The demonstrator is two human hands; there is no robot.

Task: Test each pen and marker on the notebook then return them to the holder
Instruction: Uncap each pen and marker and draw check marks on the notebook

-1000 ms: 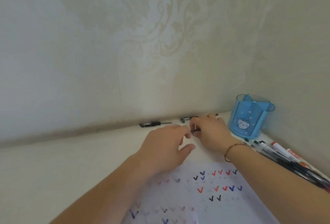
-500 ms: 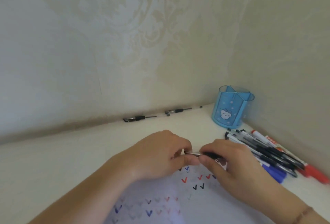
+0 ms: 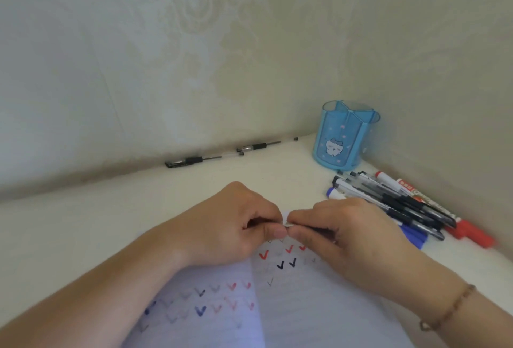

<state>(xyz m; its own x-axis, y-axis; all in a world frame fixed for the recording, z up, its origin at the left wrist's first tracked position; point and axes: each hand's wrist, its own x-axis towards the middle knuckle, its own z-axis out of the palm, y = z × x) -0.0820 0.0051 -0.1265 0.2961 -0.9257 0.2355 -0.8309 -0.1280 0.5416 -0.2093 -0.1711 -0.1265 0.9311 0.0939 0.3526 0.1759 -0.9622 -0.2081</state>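
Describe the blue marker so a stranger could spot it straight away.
Start at the blue holder in the wall corner; a pile of pens lies in front of it. The blue marker lies along the pile's near side: the only blue one there, partly hidden by the right hand.

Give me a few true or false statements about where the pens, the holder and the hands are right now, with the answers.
1. The blue holder stands upright in the corner. True.
2. The holder is full of pens. False: no pens show in it.
3. Both hands, left hand and right hand, pinch one pen over the notebook. True.
4. The red marker lies by the left hand. False: it lies in the pile on the right.
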